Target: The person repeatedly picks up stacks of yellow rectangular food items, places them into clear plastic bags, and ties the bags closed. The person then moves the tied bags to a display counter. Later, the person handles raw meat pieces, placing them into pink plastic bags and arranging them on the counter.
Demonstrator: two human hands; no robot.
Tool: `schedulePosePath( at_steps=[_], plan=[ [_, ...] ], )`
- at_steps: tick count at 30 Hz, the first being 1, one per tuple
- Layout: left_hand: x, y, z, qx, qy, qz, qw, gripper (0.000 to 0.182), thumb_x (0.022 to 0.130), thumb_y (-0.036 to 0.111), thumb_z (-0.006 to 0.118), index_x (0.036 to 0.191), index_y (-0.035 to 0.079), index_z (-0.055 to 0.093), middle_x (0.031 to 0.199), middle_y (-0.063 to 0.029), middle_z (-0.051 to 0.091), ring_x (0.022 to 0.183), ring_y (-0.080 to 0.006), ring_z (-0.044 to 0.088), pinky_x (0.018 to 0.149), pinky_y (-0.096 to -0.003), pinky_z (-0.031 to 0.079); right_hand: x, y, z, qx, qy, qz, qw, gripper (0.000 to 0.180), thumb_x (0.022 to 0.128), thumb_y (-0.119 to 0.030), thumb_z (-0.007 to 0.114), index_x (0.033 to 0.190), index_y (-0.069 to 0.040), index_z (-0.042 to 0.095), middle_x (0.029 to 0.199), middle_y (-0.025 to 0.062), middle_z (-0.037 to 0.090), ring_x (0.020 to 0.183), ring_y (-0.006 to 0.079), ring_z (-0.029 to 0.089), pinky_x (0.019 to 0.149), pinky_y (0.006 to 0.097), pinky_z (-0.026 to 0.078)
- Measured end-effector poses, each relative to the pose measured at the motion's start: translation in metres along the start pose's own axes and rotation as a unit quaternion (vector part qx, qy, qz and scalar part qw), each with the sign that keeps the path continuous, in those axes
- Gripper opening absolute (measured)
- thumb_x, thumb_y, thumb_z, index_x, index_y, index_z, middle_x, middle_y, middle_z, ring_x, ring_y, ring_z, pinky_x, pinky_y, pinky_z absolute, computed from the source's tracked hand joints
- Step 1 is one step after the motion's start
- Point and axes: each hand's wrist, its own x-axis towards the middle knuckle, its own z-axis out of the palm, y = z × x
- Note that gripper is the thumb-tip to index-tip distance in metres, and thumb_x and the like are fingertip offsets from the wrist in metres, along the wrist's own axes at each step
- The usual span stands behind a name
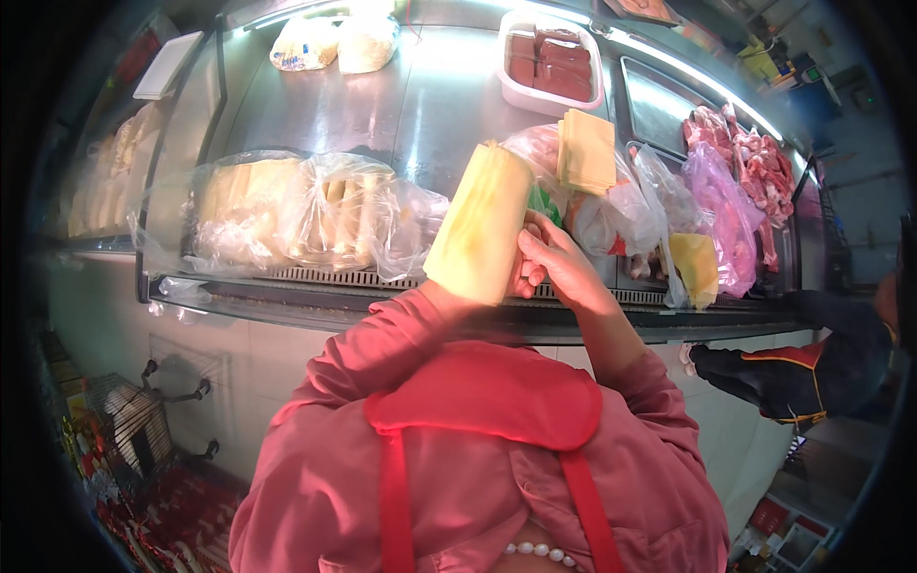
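Note:
A folded stack of thin yellow sheets, possibly tofu skin point(480, 222), is held upright over the front edge of the display case. Beneath and behind it is my left hand point(521, 278), mostly hidden, with its fingertips showing at the stack's right side. My right hand point(555, 251) has its thumb and fingers at that same right edge. Behind, a smaller stack of tan sheets point(587, 152) lies on plastic bags. To the left, clear plastic bags point(344, 215) hold more pale folded sheets and rolls.
A white tub point(551, 104) of dark red blocks stands at the back, right of two wrapped pale bundles point(333, 46). Raw meat point(763, 165) and a pink plastic bag point(720, 215) lie at right. A person in dark clothes point(824, 372) is at far right. A wire cart point(136, 422) stands lower left.

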Motion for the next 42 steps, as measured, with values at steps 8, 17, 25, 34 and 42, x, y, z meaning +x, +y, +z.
schedulePosePath(
  at_steps=[8, 17, 25, 34, 42],
  plan=[
    [-0.026, 0.002, -0.061, 0.307, -0.050, 0.051, 0.949, 0.030, 0.080, 0.018, 0.068, 0.105, 0.003, 0.059, 0.091, -0.0106, 0.063, 0.083, -0.0200, 0.062, 0.075, -0.0343, 0.050, 0.017, 0.011, 0.049, 0.070, 0.037, -0.034, 0.996, 0.038, 0.090, -0.023, 0.063, 0.121, -0.004, 0.052, 0.098, 0.0007, 0.059, 0.073, 0.0060, 0.053, 0.058, 0.0208, 0.044],
    [-0.021, -0.046, -0.101, 0.053, 0.027, -0.048, 0.997, 0.043, 0.089, 0.032, 0.062, 0.122, 0.005, 0.056, 0.116, -0.0102, 0.062, 0.108, -0.0262, 0.058, 0.095, -0.0369, 0.045, 0.029, 0.040, 0.073, 0.144, 0.168, -0.144, 0.964, 0.034, 0.091, -0.017, 0.062, 0.121, -0.004, 0.052, 0.108, 0.0052, 0.062, 0.094, 0.0128, 0.061, 0.082, 0.0277, 0.051],
    [0.009, -0.060, -0.075, -0.266, 0.045, -0.336, 0.902, 0.058, 0.086, 0.029, 0.070, 0.131, 0.001, 0.045, 0.122, -0.0106, 0.058, 0.109, -0.0244, 0.059, 0.095, -0.0351, 0.047, 0.027, 0.053, -0.020, 0.062, 0.216, -0.083, 0.971, 0.041, 0.092, -0.015, 0.059, 0.128, -0.001, 0.048, 0.115, 0.0075, 0.060, 0.104, 0.0138, 0.056, 0.090, 0.0294, 0.044],
    [0.142, -0.103, -0.008, 0.046, 0.100, -0.243, 0.964, 0.052, 0.086, 0.009, 0.063, 0.132, -0.001, 0.042, 0.117, -0.0130, 0.058, 0.103, -0.0198, 0.059, 0.087, -0.0323, 0.048, 0.075, 0.022, -0.171, -0.038, 0.195, -0.140, 0.970, 0.050, 0.087, -0.008, 0.064, 0.133, -0.003, 0.045, 0.110, 0.0076, 0.061, 0.097, 0.0142, 0.059, 0.083, 0.0282, 0.048],
    [0.234, -0.162, -0.006, 0.377, 0.137, -0.165, 0.901, 0.056, 0.078, 0.019, 0.067, 0.126, -0.003, 0.050, 0.113, -0.0223, 0.057, 0.099, -0.0329, 0.061, 0.087, -0.0370, 0.048, 0.114, -0.002, -0.257, -0.223, 0.313, -0.118, 0.915, 0.059, 0.081, -0.015, 0.071, 0.134, -0.002, 0.048, 0.113, 0.0119, 0.061, 0.094, 0.0147, 0.062, 0.082, 0.0281, 0.049]
  ],
)
